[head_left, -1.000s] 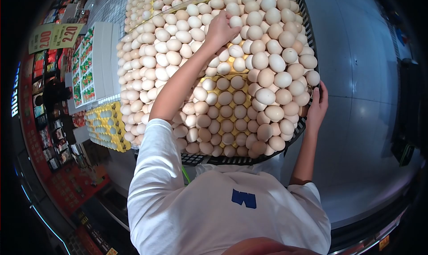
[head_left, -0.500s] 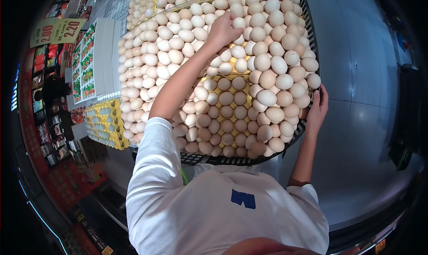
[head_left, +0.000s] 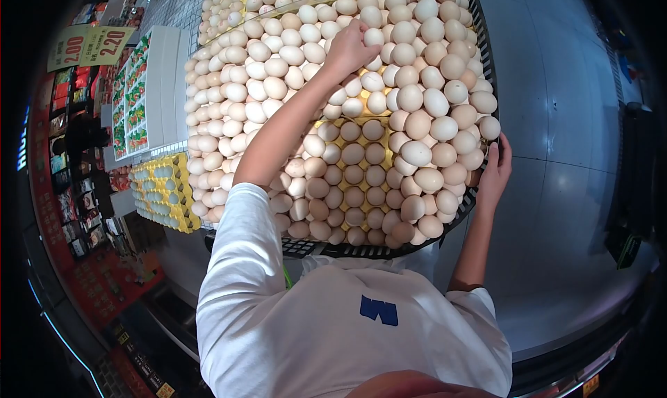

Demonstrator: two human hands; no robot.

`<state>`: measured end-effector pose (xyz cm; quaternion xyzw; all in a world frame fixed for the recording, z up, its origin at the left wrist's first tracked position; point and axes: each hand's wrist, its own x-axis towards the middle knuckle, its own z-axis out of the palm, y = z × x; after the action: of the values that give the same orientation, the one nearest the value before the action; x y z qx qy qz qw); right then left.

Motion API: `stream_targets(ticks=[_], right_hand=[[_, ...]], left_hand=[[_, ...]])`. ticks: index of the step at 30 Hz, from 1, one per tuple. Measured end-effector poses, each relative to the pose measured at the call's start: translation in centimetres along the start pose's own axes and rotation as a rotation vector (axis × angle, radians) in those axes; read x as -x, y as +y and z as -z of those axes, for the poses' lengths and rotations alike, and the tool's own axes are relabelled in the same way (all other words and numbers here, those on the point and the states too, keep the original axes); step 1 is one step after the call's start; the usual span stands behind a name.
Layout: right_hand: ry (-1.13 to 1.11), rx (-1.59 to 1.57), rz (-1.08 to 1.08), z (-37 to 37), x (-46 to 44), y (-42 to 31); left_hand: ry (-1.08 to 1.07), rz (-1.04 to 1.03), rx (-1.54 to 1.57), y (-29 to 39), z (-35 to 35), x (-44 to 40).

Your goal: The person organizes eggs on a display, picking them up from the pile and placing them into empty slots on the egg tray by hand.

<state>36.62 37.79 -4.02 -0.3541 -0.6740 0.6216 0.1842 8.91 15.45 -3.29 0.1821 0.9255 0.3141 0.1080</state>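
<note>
My left hand (head_left: 349, 49) reaches over a large heap of pale brown eggs, with bent fingers closed around an egg (head_left: 373, 36) near the top of the pile. Just below this hand, yellow egg trays (head_left: 354, 158) show between eggs sitting in their cups, while loose eggs are stacked higher on both sides. At the right side, my right hand (head_left: 494, 170) is on the rim of the black slatted crate (head_left: 488, 64), thumb toward the eggs and fingers along the outside. Close above its fingertips lies an egg (head_left: 490, 127). Its grip on the rim is partly hidden.
A stack of yellow trays with eggs (head_left: 165, 193) stands at the left. Beyond it are a white box with green and red pictures (head_left: 132, 95), price cards (head_left: 90, 47) and shelves of packaged goods. Grey tiled floor (head_left: 556, 120) runs along the right.
Both hands and the eggs stay in practically the same places. Only a very slight shift of the whole view shows.
</note>
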Motion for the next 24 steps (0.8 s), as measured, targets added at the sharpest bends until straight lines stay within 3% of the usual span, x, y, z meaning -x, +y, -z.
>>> stream_targets(ticks=[10,13,17,19,24], right_hand=[[0.004,-0.005,-0.013,0.0,0.0,0.1],[0.010,-0.004,-0.005,0.0,0.0,0.2],[0.004,0.019,0.010,0.1,0.0,0.2],[-0.001,0.001,0.005,0.1,-0.1,0.4],[0.000,-0.026,-0.012,0.0,0.0,0.1]], left_hand=[[-0.040,0.019,0.016,0.7,1.5,1.4],[0.054,-0.057,-0.102,-0.2,3.2,2.5],[0.106,-0.051,-0.486,-1.2,8.2,4.3],[0.056,-0.008,-0.691,-2.7,10.1,5.0],[-0.071,0.181,-0.795,-5.2,11.5,5.6]])
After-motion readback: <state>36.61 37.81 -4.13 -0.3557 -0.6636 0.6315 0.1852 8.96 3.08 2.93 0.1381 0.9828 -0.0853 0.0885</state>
